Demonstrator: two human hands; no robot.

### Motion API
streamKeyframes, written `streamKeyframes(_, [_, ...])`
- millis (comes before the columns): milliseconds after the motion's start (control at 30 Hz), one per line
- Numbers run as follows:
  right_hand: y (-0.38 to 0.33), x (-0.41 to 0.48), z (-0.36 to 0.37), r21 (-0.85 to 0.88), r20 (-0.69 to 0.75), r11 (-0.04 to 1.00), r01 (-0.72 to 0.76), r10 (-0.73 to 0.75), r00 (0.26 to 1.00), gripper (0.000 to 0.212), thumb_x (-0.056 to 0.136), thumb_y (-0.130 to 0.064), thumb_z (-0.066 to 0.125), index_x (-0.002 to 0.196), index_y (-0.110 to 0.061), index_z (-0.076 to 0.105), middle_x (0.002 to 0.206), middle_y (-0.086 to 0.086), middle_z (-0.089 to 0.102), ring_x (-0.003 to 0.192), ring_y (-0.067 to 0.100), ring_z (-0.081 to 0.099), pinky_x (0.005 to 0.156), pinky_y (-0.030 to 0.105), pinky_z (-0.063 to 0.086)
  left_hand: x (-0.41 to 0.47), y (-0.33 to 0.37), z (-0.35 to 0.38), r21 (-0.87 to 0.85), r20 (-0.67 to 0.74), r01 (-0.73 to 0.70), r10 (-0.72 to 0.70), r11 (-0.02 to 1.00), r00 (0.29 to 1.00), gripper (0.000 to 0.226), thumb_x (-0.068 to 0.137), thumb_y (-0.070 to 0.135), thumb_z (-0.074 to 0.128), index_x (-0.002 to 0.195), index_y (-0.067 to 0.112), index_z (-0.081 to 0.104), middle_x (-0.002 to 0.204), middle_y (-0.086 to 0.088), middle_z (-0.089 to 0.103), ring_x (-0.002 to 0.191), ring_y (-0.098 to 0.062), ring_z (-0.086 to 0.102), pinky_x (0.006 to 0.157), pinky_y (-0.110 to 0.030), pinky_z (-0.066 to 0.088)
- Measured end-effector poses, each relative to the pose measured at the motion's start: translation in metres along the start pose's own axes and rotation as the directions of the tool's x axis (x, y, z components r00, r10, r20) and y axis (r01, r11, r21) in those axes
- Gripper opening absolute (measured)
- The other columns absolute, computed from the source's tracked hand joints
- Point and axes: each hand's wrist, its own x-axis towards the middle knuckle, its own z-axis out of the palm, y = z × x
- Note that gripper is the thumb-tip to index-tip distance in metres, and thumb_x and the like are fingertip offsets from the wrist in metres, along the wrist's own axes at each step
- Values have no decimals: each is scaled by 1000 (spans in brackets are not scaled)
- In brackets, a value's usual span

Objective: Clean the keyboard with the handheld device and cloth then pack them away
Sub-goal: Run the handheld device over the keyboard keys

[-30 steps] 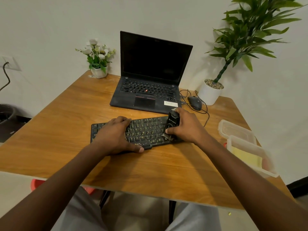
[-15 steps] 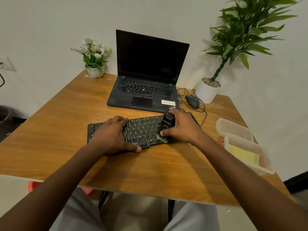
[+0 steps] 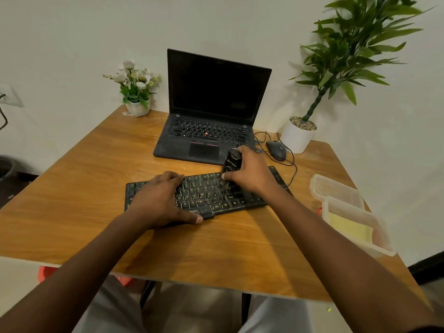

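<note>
Head view: behind the black keyboard (image 3: 206, 193) sit a laptop (image 3: 211, 121) and mouse (image 3: 276, 150). Left hand (image 3: 163, 198) presses flat on it; right hand (image 3: 249, 174) grips the black device (image 3: 231, 162), seemingly bristles-down, now nearer its far edge.

left hand (image 3: 163, 200) hides keyboard (image 3: 209, 195) left keys; device (image 3: 231, 163) tip blurred

One view only, from the person's head, looking forward and down across the bench (image 3: 72, 212) toward the wall. It sits close above the forearms, which enter from the bottom edge. The wide lens bends the bench edges and takes in the laptop (image 3: 211, 121) at the far side.
</note>
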Motion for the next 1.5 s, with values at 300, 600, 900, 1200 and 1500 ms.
streamKeyframes(300, [4, -10, -16, -82, 203, 996, 25, -8, 979, 67, 73, -28, 94, 128, -19, 57, 113, 0, 68, 103, 18, 67, 81, 36, 61, 1, 0, 2, -9, -6, 2, -2, 1000, 1000, 144, 49, 95, 71, 164, 24, 23, 163, 6, 31, 147, -20, 32, 119, -45, 35])
streamKeyframes(600, [-14, -17, -4, -43, 107, 999, 31, -26, 994, 70, 77, -28, 92, 135, -19, 53, 123, 3, 67, 106, 19, 67, 83, 37, 63, 1, -1, 3, -8, -12, 5, -5, 1000, 1000, 147, 45, 99, 68, 164, 24, 24, 163, 6, 32, 147, -20, 33, 119, -45, 36])
streamKeyframes(900, [-23, -33, 3, -14, 219, 996, 89, -84, 972, 59, 74, -30, 93, 119, -23, 57, 110, -4, 67, 100, 15, 65, 84, 35, 58, 1, -1, 4, -4, -31, 3, -4, 1000, 1000, 146, 45, 98, 69, 163, 23, 26, 162, 6, 33, 146, -19, 34, 118, -43, 35])
streamKeyframes(1200, [-17, -23, -4, -61, 134, 997, 37, -28, 991, 70, 78, -29, 91, 135, -20, 52, 121, 1, 68, 97, 11, 61, 70, 21, 53, 1, -2, 3, -10, -23, 8, -8, 1000, 1000, 146, 45, 99, 68, 163, 24, 26, 162, 7, 33, 146, -20, 34, 119, -45, 37])
streamKeyframes(1500, [-27, -30, 3, -11, 208, 998, 65, -62, 976, 65, 74, -29, 93, 127, -19, 56, 115, -1, 69, 103, 16, 67, 86, 36, 61, 1, -2, 4, -12, -35, -5, 4, 1000, 999, 145, 45, 98, 68, 162, 24, 28, 161, 7, 34, 144, -19, 35, 117, -43, 38])
